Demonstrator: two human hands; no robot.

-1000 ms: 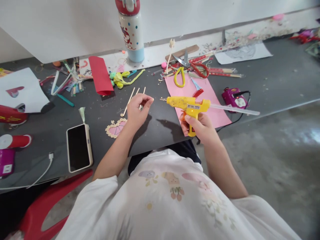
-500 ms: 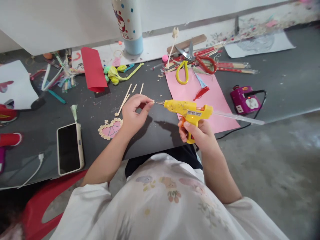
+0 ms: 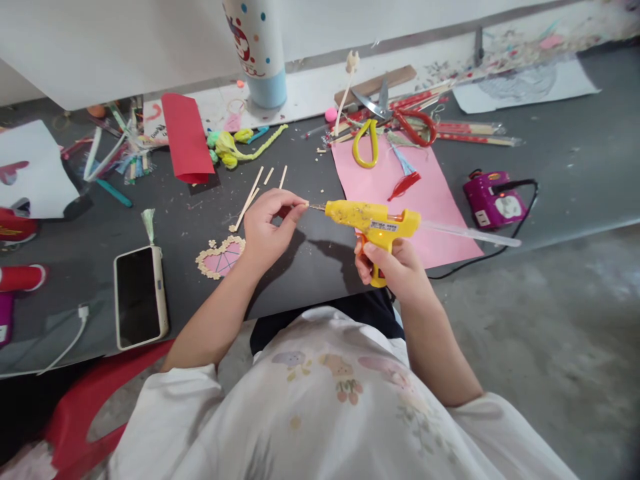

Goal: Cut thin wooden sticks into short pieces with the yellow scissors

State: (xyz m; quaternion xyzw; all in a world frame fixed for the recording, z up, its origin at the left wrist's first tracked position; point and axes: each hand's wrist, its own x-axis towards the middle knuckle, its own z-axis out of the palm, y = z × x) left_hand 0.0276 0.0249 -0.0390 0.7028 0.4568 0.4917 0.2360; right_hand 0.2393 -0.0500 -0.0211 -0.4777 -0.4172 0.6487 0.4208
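My right hand (image 3: pixel 393 263) is wrapped round the handle of a yellow glue gun (image 3: pixel 370 219), with a finger at its orange trigger. A clear glue stick (image 3: pixel 470 232) juts from the gun's back end. The metal nozzle points left and meets the fingertips of my left hand (image 3: pixel 274 223). Thumb and forefinger there pinch a tiny pale piece, too small to name. Just below my left wrist lies a pink heart (image 3: pixel 220 260) edged with small pale wooden bits and crossed by dark lines. Thin wooden sticks (image 3: pixel 249 198) rest behind my left hand.
A phone (image 3: pixel 139 297) lies at the left. Pink paper (image 3: pixel 445 230), scissors (image 3: pixel 367 143) and a purple power block (image 3: pixel 493 199) with a black cord are on the right. A red folded paper (image 3: pixel 187 137) and a tall bottle (image 3: pixel 263 57) stand at the back.
My right hand has brought the glue gun slightly left, so its nozzle now reaches my left fingertips. The left hand has stayed in place.
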